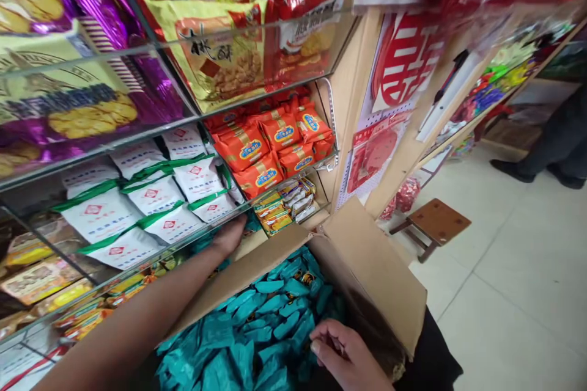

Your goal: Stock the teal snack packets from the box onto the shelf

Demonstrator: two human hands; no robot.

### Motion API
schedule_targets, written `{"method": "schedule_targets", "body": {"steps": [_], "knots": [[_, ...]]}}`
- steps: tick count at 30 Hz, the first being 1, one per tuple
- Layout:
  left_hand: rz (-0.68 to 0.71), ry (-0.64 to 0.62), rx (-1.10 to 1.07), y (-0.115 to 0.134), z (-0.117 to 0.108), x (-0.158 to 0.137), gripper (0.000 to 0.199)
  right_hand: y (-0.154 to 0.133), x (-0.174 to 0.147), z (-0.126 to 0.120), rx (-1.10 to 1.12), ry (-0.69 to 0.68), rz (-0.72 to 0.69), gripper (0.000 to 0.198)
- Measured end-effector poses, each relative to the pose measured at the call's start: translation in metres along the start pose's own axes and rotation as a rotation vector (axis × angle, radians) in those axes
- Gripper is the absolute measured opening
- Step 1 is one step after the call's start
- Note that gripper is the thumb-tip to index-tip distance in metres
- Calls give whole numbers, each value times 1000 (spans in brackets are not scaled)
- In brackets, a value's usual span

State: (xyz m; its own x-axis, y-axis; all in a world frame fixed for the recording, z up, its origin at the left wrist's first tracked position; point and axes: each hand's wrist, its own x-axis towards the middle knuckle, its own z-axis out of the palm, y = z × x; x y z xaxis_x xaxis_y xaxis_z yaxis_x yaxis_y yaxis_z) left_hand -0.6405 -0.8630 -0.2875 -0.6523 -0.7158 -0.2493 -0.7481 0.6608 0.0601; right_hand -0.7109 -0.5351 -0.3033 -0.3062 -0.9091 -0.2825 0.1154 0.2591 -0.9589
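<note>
Behind and left of the cardboard box [380,275], one big shelving unit [351,82], crammed with snacks. Way off right of the box, somebody's dark trousers [566,134], on pale tile. Then the box itself, flaps open. Nearer on its right, a low brown stool [438,223]. High up behind the box, a fat yellow bag [229,55] next to a red bag [312,18]. Left of the box, rows of white-and-green packets [151,195]; straight behind, orange-red packs [247,146].

Now the hands: left hand [232,235] just past the box's shelf-side flap, at the low compartment, fingers out of sight, so can't tell how open or whether gripping anything. Right hand [343,351] low over the box's contents, loosely half-curled, thumb close to fingers; can't tell about anything pinched between.

Smallest of all: teal packets [275,311], heaped inside the box, plus a few behind it beside the left hand.
</note>
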Motion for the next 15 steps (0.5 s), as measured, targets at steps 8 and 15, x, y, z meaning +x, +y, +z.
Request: {"method": "schedule_targets", "body": {"steps": [8, 15], "knots": [[44, 142, 165, 6, 21, 4, 50, 0, 4, -3, 33, -62, 74, 18], [-10, 139, 178, 4, 32, 19, 51, 0, 5, -4, 33, -54, 91, 19]]}}
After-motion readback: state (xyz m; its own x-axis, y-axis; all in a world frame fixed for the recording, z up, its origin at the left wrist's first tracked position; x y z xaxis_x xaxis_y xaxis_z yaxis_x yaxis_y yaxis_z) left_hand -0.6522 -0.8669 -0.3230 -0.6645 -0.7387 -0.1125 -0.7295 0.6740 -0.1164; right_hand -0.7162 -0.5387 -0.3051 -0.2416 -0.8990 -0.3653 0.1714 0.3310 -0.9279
